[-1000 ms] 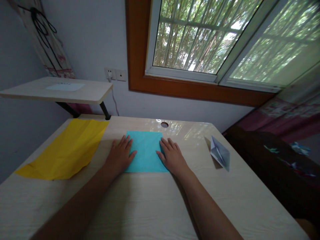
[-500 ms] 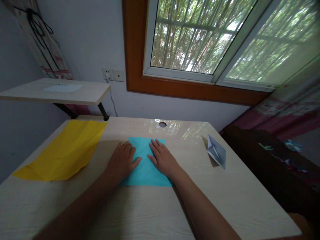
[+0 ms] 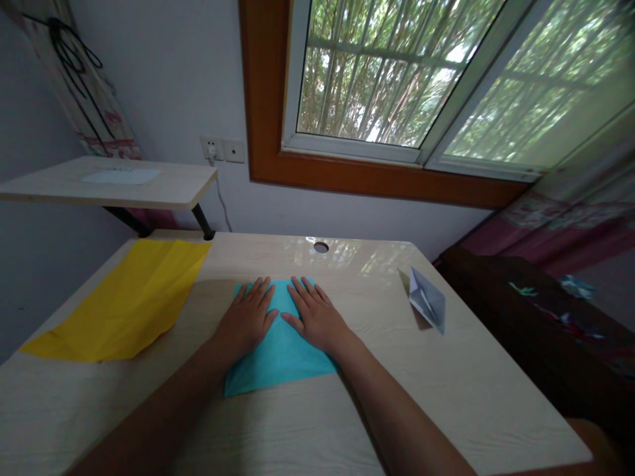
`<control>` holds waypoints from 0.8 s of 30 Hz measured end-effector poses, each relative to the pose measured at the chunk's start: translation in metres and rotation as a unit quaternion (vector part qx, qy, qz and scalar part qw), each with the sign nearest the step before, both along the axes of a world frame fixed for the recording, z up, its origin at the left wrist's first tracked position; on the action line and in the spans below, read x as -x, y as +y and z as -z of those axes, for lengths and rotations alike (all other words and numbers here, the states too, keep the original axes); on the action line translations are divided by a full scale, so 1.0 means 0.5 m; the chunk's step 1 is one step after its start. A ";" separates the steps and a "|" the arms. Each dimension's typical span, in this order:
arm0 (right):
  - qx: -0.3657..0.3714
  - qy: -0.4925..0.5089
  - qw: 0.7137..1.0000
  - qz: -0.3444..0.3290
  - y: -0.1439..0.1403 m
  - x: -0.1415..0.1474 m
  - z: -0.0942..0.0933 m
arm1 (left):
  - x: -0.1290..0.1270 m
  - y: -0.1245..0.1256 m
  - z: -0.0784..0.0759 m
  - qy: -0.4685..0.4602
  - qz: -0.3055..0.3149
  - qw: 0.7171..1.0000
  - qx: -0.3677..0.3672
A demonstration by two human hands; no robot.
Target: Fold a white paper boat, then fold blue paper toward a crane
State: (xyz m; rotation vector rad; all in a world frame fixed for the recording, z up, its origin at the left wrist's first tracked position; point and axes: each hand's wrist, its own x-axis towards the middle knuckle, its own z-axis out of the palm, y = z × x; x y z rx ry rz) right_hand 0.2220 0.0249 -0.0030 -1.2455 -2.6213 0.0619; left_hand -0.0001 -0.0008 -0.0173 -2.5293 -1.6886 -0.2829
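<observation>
We have both hands flat on the turquoise paper sheet (image 3: 280,357), which lies on the pale wooden desk (image 3: 446,377) directly in front of us, near its middle. Our left hand (image 3: 245,320) rests palm down on the left half of the sheet, fingers stretched forward and slightly spread, thumb angled in toward the centre. Our right hand (image 3: 315,319) lies the same way on the right half, fingers pointing away from us, thumb turned inward so that the two thumbs come close together over the sheet's middle. Neither hand grips anything; both are spread open and pressing on the paper from above. Our forearms run in from the lower edge of the view, converging toward the sheet, wrists low to the desk.

The sheet's near edge shows between and below our wrists, with its near left corner pointing toward us; its far edge is mostly hidden by our fingers.

A yellow paper sheet (image 3: 119,304) lies flat on the left part of the desk, well apart from our left hand. A small folded grey paper shape (image 3: 426,299) stands on the desk to the right, well apart from our right hand. A round cable hole (image 3: 321,247) sits in the desk beyond our fingertips.
</observation>
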 end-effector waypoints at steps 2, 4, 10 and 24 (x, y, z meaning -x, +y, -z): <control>0.009 -0.006 0.999 0.031 0.005 -0.008 0.001 | 0.002 -0.001 -0.003 -0.002 0.000 1.000 0.007; 0.014 -0.008 0.998 0.065 0.013 -0.019 0.003 | 0.004 -0.001 -0.004 -0.007 0.002 1.000 0.011; -0.023 0.010 0.987 0.161 0.033 -0.045 -0.004 | 0.003 0.000 -0.001 -0.013 0.002 1.000 0.011; 0.001 0.014 1.000 0.013 0.006 0.013 0.007 | 0.004 0.006 -0.003 0.000 0.021 1.000 0.015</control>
